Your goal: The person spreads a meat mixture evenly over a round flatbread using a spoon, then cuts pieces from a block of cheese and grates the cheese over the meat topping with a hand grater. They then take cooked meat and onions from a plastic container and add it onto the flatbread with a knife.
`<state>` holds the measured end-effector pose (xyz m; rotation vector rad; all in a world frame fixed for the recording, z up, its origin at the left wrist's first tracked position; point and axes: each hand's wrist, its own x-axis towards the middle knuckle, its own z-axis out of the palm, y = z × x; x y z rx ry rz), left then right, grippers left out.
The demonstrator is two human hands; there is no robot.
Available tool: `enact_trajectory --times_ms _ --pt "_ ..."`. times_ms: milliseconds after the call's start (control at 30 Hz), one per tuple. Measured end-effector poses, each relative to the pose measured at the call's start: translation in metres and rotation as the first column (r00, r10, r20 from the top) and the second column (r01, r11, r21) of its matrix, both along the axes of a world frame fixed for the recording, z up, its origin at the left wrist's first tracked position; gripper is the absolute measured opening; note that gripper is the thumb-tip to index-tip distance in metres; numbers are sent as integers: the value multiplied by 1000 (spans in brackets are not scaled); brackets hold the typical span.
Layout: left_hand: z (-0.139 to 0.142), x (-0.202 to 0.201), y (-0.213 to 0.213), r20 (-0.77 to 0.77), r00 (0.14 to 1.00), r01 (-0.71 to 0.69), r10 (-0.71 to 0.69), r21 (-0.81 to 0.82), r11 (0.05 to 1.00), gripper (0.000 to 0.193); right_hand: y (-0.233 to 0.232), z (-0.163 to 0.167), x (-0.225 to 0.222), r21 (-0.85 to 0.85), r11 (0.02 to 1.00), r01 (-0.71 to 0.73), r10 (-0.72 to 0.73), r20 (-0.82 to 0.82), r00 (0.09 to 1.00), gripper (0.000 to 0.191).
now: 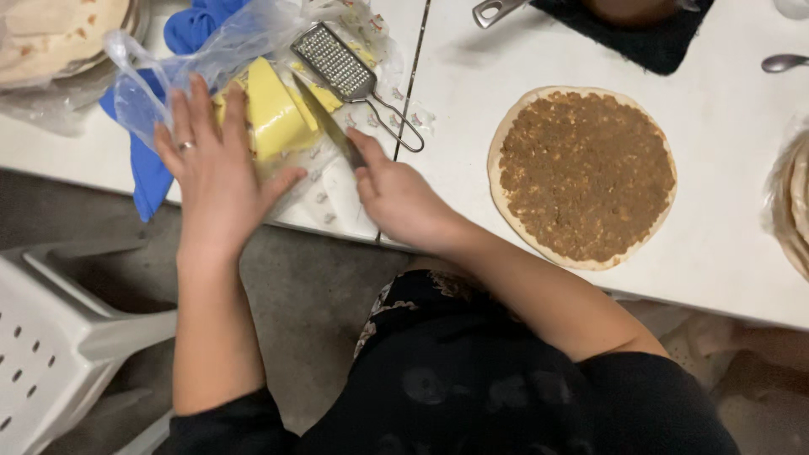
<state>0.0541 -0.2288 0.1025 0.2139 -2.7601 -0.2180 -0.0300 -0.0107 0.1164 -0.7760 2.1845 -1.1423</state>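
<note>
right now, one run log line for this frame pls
left hand flat on yellow cheese block | right hand holds knife, blade on the block | grater beside | topped flatbread right

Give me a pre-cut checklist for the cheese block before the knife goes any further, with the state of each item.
1. Left hand steadying the yellow cheese block: ok, palm flat on it.
2. Right hand gripping the knife: ok, blade laid against the block.
3. Left fingers away from the blade: ok, they lie on the block's far side.
4. Plastic wrap clear of the cut line: cannot tell.
5. Grater out of the way: ok, it lies behind the block.
6. Topped flatbread clear of the work: ok, apart to the right.
</note>
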Motion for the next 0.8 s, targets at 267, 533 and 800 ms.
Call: enact_trajectory --times_ms 267,533,800 --pt "-16 19 -9 -96 986 142 -135 68 988 68 -6 3 15 3 1000 5 -4 -133 991 57" --pt "-13 14 -18 -128 986 123 -108 119 985 101 -8 9 26 133 991 -6 36 -226 973 64" --pt "-16 15 -14 -165 979 144 -121 138 980 100 -15 -14 31 272 962 17 124 -494 861 71"
